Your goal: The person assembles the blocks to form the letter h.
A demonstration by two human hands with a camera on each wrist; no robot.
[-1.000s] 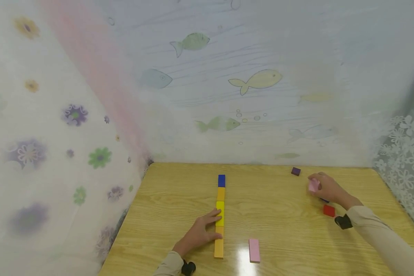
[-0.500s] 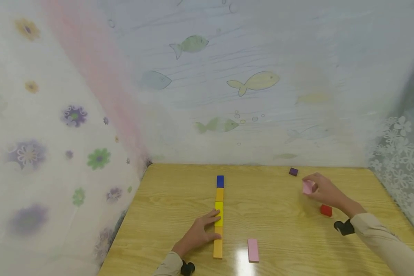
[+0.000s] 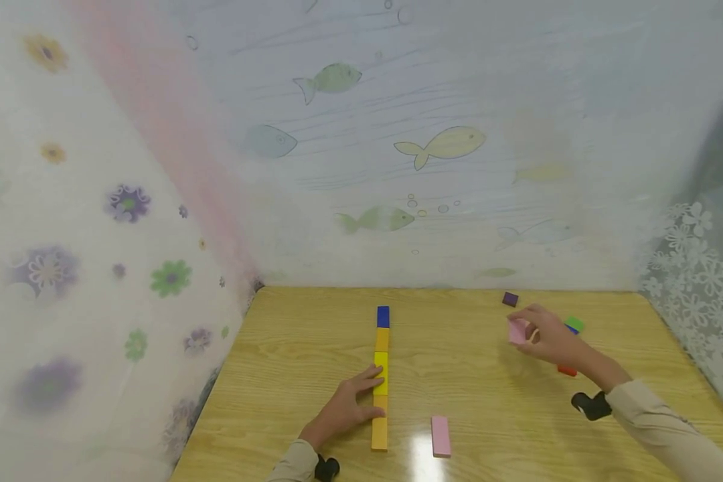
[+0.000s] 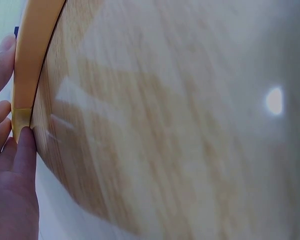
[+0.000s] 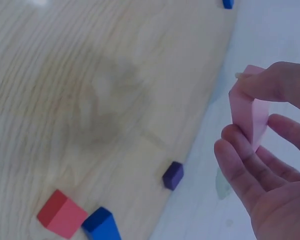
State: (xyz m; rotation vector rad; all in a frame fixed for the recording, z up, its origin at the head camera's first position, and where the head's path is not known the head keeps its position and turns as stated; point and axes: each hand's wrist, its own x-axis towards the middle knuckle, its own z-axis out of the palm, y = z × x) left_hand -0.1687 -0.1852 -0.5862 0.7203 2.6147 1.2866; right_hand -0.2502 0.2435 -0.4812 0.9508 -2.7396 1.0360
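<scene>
Wood table [image 3: 470, 388] carrying a block row and loose blocks; both hands on blocks.
Row [image 3: 380, 434] runs end to end, blue-orange-yellow-orange, far to near; left hand [image 3: 343, 407] rests on yellow/near orange, fingers spread, fairly straight, no grip. Right hand [image 3: 555, 339] pinches pink block [image 3: 517, 332] between thumb and fingers, above table. Flat pink block [image 3: 440, 436] lies right of row. Red block [image 3: 567, 370], green block [image 3: 574, 324], blue block [image 3: 572, 330] part-hidden near right hand; purple block [image 3: 510, 299] by far edge.
</scene>
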